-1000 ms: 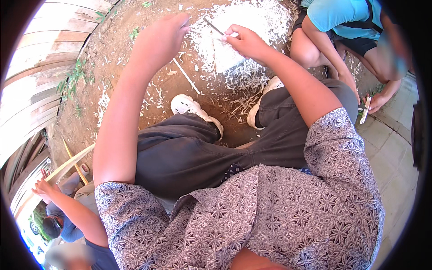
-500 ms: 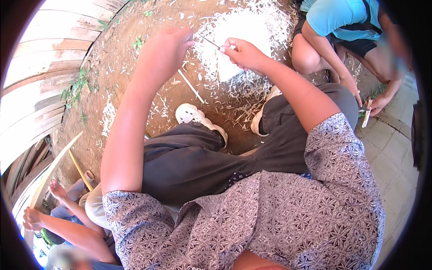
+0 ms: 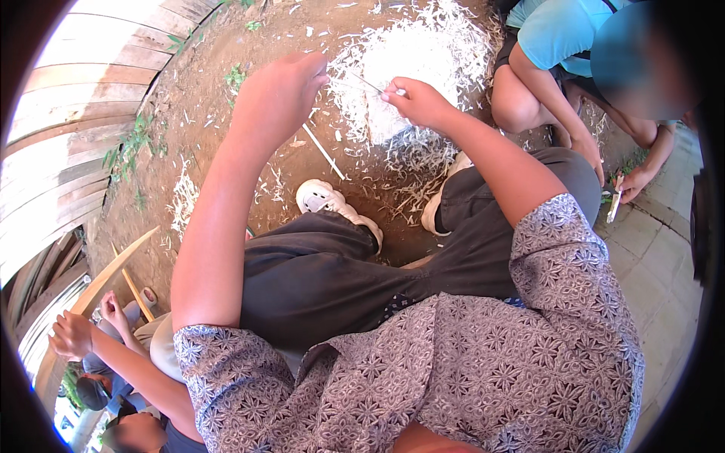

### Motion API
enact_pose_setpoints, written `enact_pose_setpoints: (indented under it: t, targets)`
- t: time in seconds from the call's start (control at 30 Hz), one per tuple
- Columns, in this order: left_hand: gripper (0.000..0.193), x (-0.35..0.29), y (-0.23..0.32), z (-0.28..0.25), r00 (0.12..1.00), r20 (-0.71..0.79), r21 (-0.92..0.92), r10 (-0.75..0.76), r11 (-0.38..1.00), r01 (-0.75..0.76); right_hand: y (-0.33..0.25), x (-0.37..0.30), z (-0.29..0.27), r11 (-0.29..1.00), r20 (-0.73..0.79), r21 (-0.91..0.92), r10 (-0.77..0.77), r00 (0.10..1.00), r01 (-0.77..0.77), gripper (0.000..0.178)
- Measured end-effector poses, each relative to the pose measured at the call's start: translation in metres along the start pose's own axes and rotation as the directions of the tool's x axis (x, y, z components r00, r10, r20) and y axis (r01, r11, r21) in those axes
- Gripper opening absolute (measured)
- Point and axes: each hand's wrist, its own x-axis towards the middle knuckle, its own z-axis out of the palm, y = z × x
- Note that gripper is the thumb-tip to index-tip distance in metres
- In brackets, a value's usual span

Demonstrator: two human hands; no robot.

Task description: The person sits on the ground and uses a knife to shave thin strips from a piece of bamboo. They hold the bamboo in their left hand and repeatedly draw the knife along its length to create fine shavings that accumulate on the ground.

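Note:
My left hand (image 3: 283,90) is closed around something I cannot see, held out over the bare earth. My right hand (image 3: 415,100) pinches a thin pale sliver (image 3: 368,83) that runs toward the left hand. Both hands hover above a heap of white shavings (image 3: 411,53) on the ground. My legs in dark trousers and white shoes (image 3: 325,200) are stretched below the hands.
A person in a blue top (image 3: 563,38) crouches at the upper right, holding a small pale stick (image 3: 613,205). Another person (image 3: 113,355) sits at the lower left with a long wooden slat (image 3: 121,264). Wooden boards (image 3: 68,98) line the left. Paving (image 3: 657,257) lies at the right.
The view has shifted slightly; my hands stay close together over the shavings. The person at the lower left has moved the wooden slat.

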Motion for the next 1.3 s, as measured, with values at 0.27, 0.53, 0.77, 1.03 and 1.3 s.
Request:
enact_pose_setpoints:
  t: [0.27,0.53,0.77,1.03,1.3]
  targets:
    - [0.015,-0.007,-0.001,0.002,1.0,-0.009,-0.002,-0.007,1.0,0.007,-0.007,-0.005,-0.006,0.997,-0.031,0.071,0.006,0.999,-0.003,0.022]
    - [0.016,-0.008,0.021,0.007,0.99,-0.052,0.068,0.132,0.989,-0.128,0.002,-0.029,0.009,0.981,-0.112,0.166,-0.081,0.99,0.099,0.039]
    - [0.018,-0.004,0.037,0.008,0.977,-0.031,0.104,0.21,0.973,-0.206,-0.008,-0.093,0.022,0.975,-0.213,0.217,0.098,0.972,-0.051,0.048]
    - [0.009,-0.002,0.04,0.014,0.945,-0.143,0.173,0.293,0.948,-0.267,-0.014,-0.105,0.061,0.932,-0.247,0.359,0.036,0.968,0.057,0.061]
    - [0.009,0.003,0.048,0.025,0.958,-0.188,0.147,0.218,0.97,-0.192,0.0,-0.061,0.063,0.964,-0.401,-0.03,-0.254,0.88,0.265,0.055]
